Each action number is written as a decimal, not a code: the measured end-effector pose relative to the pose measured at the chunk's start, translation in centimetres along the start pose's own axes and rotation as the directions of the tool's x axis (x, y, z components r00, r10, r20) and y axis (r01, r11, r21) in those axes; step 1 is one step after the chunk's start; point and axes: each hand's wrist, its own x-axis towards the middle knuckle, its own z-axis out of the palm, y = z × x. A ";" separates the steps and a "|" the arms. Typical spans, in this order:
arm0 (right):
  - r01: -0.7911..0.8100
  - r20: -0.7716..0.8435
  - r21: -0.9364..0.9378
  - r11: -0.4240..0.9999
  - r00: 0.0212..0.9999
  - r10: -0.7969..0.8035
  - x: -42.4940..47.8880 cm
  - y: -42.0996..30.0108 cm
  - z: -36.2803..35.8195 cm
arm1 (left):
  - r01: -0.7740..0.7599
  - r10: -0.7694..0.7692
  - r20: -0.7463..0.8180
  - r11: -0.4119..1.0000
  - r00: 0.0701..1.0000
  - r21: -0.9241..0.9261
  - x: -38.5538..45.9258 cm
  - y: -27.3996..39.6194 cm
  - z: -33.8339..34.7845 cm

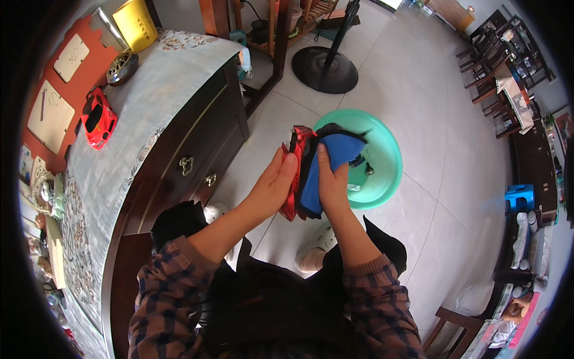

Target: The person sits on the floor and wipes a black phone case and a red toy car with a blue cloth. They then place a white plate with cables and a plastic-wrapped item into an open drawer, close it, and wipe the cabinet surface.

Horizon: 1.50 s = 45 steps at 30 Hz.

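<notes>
My left hand (273,184) grips a red toy car (293,179), turned on its side in front of me. In my right hand (334,181) is a blue cloth (343,148) with a dark edge, pressed against the car's side. The cloth hides much of that side. Just beyond my hands, a mint-green basin (392,170) rests on the tiled floor, with a few small dark pieces (369,168) inside. A second red toy car (97,117) stands on the cloth-covered cabinet at my left.
A dark wooden cabinet (197,148) with metal drawer handles is close on my left. On it are a yellow container (135,24) and a round ornament (122,67). A round black stand base (325,69) is past the basin. A blue stool (520,197) is far right.
</notes>
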 end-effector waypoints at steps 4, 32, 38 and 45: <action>0.024 -0.003 -0.059 0.998 1.000 -0.024 0.9 -0.6 -0.5 | -0.052 0.053 -0.024 0.997 0.998 0.065 -0.5 -0.4 1.0; -0.002 0.058 -0.208 0.978 0.998 0.014 0.4 2.1 -0.1 | 0.325 -0.310 0.106 0.840 0.945 -0.434 -0.2 -0.9 0.8; 0.249 0.303 -0.089 0.964 0.929 -0.212 -3.3 2.7 1.3 | 0.362 -0.473 -0.080 0.763 0.878 -0.535 1.5 -0.3 -1.9; 0.113 0.217 -0.227 0.967 0.974 -0.062 0.3 4.0 0.3 | 0.299 -0.360 -0.081 0.862 0.929 -0.408 0.7 -1.5 0.7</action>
